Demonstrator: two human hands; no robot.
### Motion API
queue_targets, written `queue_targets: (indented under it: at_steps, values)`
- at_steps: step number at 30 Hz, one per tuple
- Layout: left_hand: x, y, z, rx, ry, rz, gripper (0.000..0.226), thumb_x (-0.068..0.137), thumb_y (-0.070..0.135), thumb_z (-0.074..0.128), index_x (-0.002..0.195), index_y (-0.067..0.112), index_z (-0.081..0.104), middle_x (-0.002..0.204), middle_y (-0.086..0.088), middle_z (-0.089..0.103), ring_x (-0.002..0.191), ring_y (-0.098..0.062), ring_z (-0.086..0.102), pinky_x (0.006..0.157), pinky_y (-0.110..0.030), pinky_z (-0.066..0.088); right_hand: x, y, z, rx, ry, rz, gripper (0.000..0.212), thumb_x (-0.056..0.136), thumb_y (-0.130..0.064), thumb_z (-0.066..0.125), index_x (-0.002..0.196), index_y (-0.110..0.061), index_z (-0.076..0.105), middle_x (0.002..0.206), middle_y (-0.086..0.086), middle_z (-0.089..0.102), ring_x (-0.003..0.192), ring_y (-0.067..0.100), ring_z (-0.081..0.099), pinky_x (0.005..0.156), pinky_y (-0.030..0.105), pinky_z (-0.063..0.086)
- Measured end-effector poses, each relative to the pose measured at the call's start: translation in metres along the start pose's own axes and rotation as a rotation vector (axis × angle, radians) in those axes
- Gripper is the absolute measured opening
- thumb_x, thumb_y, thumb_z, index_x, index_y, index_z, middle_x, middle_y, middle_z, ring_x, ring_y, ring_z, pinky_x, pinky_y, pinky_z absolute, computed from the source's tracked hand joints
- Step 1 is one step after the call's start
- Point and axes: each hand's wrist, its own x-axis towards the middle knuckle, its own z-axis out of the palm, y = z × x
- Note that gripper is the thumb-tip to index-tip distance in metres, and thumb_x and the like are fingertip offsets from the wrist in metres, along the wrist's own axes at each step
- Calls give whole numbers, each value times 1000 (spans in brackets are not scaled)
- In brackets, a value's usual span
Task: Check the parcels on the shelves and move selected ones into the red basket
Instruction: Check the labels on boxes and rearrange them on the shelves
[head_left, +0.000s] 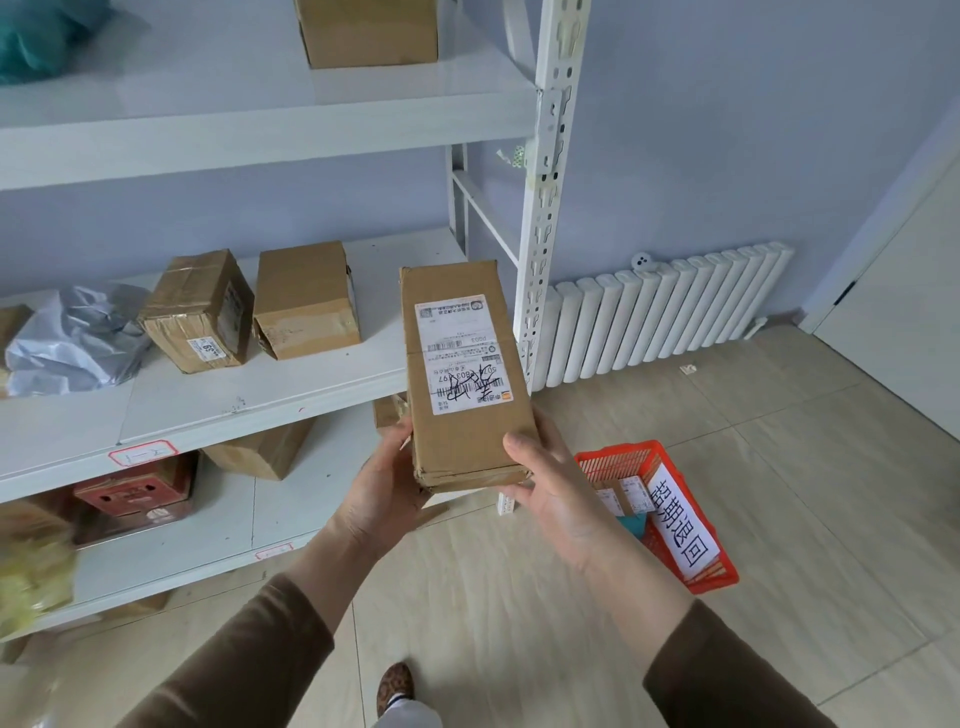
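White metal shelving (270, 384) at left, tiled floor below. I hold long brown cardboard parcel (465, 374) ahead, label up; left hand (387, 480) and right hand (550, 488) grip near end. Read label first, then lower into red plastic basket (670, 478) on floor, right.

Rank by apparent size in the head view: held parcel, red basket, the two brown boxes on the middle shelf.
1. Held parcel, though nearness inflates it.
2. Red basket, partly hidden.
3. Left box and right box: alike, unranked.
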Motion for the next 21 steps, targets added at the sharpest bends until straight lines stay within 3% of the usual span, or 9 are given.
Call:
queue_targets:
  at_steps: [2,5,8,12,16,17,19,21]
  values:
    - [1,3,-1,52,-45,4,59,102,66,42,146,32,60,147,-1,64,134,-21,60,112,-44,44,5,3,-6,-66,37,-32,86,79,-41,80,154,-37,38,143,-5,63,129,17,64,110,51,50]
    - [3,1,1,104,-115,-43,81,81,84,55,153,48,46,155,12,56,144,-14,51,123,-48,32,17,5,-12,-140,108,-50,92,74,-45,85,152,-36,37,143,-7,61,128,16,64,113,51,48]
    - [9,-3,6,171,-156,-73,84,79,76,69,154,57,37,155,18,54,143,-12,51,122,-48,34,31,1,-14,-81,196,-11,80,72,-45,83,139,-30,43,138,-5,63,121,14,68,110,51,51]
    - [36,1,11,116,-38,-47,86,75,59,80,153,52,43,147,14,61,137,-17,58,119,-42,40,64,-11,-9,-113,272,89,77,63,-61,80,125,-27,50,128,1,67,117,17,67,107,53,52]
    - [88,24,4,95,57,-34,115,63,64,88,161,41,31,155,4,53,143,-25,50,125,-48,33,121,-24,-2,-115,242,182,51,84,-54,75,121,-24,56,121,-1,70,111,13,65,105,45,49]
    - [106,29,0,93,87,-39,117,64,63,88,162,36,30,155,-1,52,142,-26,50,124,-48,35,136,-28,0,-118,236,197,41,91,-50,71,119,-24,58,115,-4,71,105,9,66,95,37,51]
    - [145,43,-9,93,138,-53,98,79,54,82,157,21,34,144,-5,59,131,-27,58,109,-40,49,171,-36,5,-139,244,206,23,97,-44,67,110,-25,65,101,-8,73,95,6,67,80,27,49]
    - [183,58,-16,90,163,-57,67,94,43,73,149,17,43,129,-2,64,118,-24,63,88,-32,52,208,-41,9,-145,264,218,14,98,-41,66,100,-27,69,97,-8,72,93,7,67,88,30,51]
